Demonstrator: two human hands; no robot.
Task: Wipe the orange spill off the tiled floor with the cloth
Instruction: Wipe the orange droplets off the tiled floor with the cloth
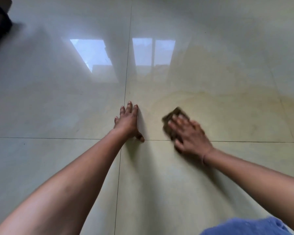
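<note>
On the floor [58,167], beside the point where four tiles meet, the left hand [128,122] lies flat with straight fingers and holds nothing. Just right of it, the right hand [189,134] presses a brown cloth [176,113] down with spread, straight fingers; both are blurred. The cloth sits at the near left edge of the spill [236,106], a faint orange-yellow smear across the far right tile.

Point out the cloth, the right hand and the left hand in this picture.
cloth [176,114]: head view, the bare brown far corner.
right hand [191,134]: head view, the back of the hand, over the cloth.
left hand [128,120]: head view, the back of the hand.
</note>
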